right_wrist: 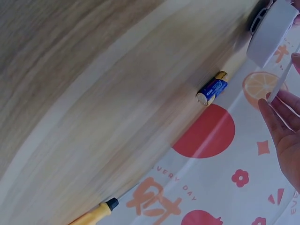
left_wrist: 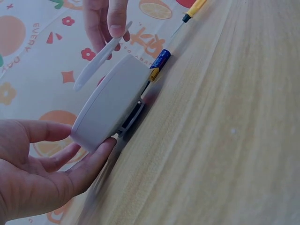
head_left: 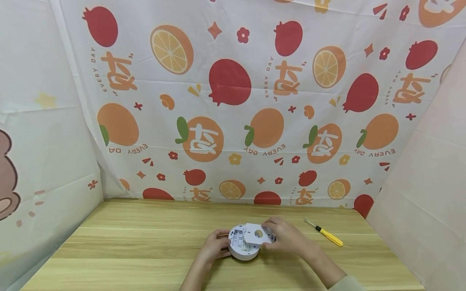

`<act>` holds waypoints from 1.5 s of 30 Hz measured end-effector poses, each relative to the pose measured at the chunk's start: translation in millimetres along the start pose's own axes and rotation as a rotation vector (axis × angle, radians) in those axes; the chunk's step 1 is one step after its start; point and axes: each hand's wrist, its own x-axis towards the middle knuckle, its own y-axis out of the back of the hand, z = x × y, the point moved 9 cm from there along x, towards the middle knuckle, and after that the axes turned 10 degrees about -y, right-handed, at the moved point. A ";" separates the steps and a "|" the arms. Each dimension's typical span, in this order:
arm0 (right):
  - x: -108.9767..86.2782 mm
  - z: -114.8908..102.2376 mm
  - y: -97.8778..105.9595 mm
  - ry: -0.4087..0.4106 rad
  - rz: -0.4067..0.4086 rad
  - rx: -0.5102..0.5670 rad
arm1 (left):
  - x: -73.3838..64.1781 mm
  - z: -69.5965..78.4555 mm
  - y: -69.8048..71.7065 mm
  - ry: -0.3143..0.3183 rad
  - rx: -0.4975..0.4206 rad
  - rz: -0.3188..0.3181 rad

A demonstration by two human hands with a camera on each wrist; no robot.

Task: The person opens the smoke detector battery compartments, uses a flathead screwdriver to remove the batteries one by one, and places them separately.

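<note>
A round white device (head_left: 244, 255) with an open battery compartment faces up over the table. My left hand (head_left: 214, 247) grips its left edge, thumb and fingers on its rim. In the left wrist view the device (left_wrist: 110, 103) looks slightly tilted, with a dark slotted part beneath. My right hand (head_left: 285, 236) pinches a flat white plate (head_left: 251, 239) with a round hole by its right end. The plate hangs just above the device and covers part of it. A blue and gold battery (right_wrist: 213, 88) lies on the table near the right hand.
A yellow-handled screwdriver (head_left: 329, 236) lies on the wooden table (head_left: 145, 242) to the right of the right hand, its tip pointing away. A fruit-printed cloth (head_left: 233, 121) hangs along the table's back edge, with pale cloths at both sides.
</note>
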 end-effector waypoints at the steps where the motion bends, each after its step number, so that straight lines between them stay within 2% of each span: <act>1: 0.4 -0.8 -0.5 0.004 0.002 0.001 | 0.2 -0.3 0.2 0.001 -0.001 0.001; 13: 7.1 -14.8 -8.2 0.034 -0.028 0.034 | 1.5 -1.5 0.8 0.000 -0.013 0.011; 28: 10.0 -21.3 -20.2 0.008 -0.067 0.021 | 1.7 -1.5 0.0 0.005 -0.028 0.020; 45: 12.4 -27.3 -25.4 0.054 -0.040 0.002 | 1.6 -2.1 0.6 0.017 -0.019 0.023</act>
